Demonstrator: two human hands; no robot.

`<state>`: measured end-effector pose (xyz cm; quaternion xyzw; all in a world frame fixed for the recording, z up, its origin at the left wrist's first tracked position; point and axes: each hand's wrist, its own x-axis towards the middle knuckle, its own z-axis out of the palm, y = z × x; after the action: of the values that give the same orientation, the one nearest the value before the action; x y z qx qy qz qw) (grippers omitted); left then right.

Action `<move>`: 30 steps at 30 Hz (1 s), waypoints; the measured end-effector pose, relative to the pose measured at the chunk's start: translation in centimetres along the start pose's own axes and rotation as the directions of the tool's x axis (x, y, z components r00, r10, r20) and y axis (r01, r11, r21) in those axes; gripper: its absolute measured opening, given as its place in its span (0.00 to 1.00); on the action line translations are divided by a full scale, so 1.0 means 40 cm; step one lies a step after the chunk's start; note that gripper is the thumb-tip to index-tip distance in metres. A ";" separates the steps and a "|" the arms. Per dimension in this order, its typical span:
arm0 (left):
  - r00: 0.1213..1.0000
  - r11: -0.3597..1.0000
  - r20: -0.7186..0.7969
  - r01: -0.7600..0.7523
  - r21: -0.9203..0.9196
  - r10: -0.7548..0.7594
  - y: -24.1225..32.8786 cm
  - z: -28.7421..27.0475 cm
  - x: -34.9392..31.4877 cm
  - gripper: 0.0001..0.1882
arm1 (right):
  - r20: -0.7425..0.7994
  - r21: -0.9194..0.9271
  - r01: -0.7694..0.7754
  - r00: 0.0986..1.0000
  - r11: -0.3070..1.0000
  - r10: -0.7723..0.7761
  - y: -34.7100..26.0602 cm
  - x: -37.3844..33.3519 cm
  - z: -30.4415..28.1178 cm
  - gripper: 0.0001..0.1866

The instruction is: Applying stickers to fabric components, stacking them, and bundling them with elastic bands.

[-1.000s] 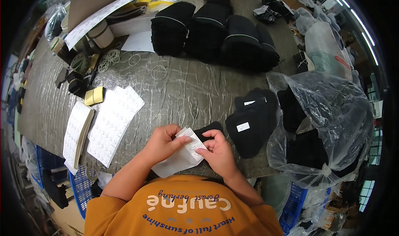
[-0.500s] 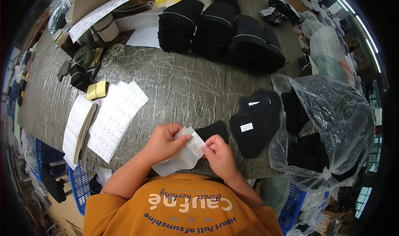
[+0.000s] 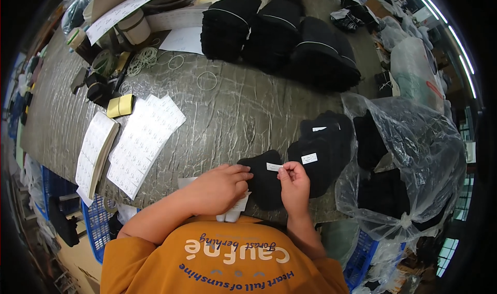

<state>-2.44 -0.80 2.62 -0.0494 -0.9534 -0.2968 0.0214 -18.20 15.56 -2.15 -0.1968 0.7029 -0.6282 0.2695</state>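
My right hand (image 3: 295, 186) pinches one end of a small white sticker label (image 3: 274, 166) between thumb and finger. The label is at the upper part of a black fabric piece (image 3: 264, 188) at the table's front edge; whether it sticks cannot be told. My left hand (image 3: 220, 189) is closed over a white sheet of labels (image 3: 239, 203), which shows below and to the left of it. Its fingertips touch the fabric's left edge, while the thumb is hidden. Just to the right lie overlapping black pieces (image 3: 323, 169), with white labels on two of them.
Banded black fabric bundles (image 3: 277, 32) stand at the back. A clear plastic bag (image 3: 409, 128) with black pieces bulges at the right. Printed label sheets (image 3: 146, 144), a label stack (image 3: 96, 149), a yellow pad (image 3: 120, 106) and rubber bands (image 3: 142, 61) lie left. Blue baskets (image 3: 98, 224) sit below the table.
My right hand has moved from the label sheet to the black piece, carrying one label. The left hand has turned over and shifted right, bringing the sheet low, with fingertips on the fabric.
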 end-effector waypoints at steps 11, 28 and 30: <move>0.999 0.998 0.020 0.050 0.031 -0.051 -0.003 0.033 -0.007 0.12 | 0.069 -0.167 0.010 0.998 0.986 0.001 -0.014 0.000 0.040 0.02; 0.999 0.993 0.050 0.014 0.119 -0.020 -0.009 0.038 0.011 0.12 | 0.049 -0.289 0.059 0.998 0.956 -0.046 -0.004 0.003 0.052 0.03; 0.997 0.989 0.067 0.033 0.145 -0.043 -0.007 0.041 0.013 0.12 | 0.003 -0.241 0.087 0.996 0.967 -0.089 -0.004 0.005 0.056 0.09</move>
<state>-3.01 -0.06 1.13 -0.0399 -0.9733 -0.2256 -0.0140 -16.98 13.67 -2.16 -0.2568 0.7654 -0.5503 0.2128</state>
